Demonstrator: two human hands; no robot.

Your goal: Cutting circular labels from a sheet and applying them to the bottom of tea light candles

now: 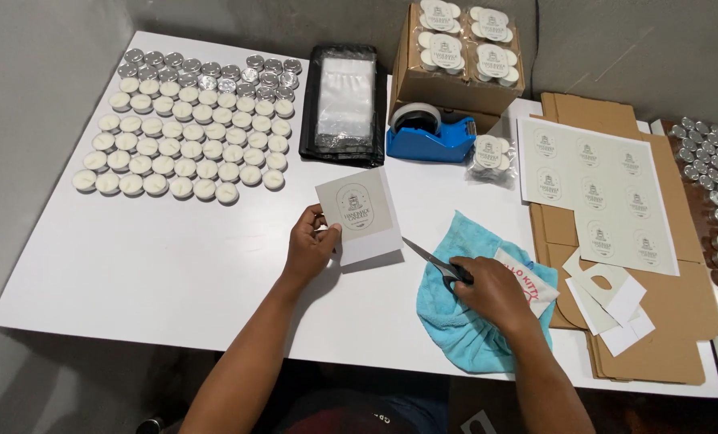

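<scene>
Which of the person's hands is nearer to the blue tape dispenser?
Left. The left hand, holding a cut label piece, sits below-left of the blue tape dispenser; the right hand, on the scissors, lies farther below it.

The table (134, 265) is white, and the rows of small candles (184, 145) on it are cream-white, the back rows in shiny silver cups (214, 72). The tape dispenser (430, 138) is bright blue, the cloth (463, 321) is light turquoise, the bag stack (344, 100) is black with a clear glossy middle, and the box (447, 80) and flat cardboard (656, 321) are brown. The cut label (357, 210) and the label sheet (596, 193) are pale grey-beige with dark oval emblems, the sheet's in repeating rows, and the scissors (431, 259) have dark blades.
</scene>
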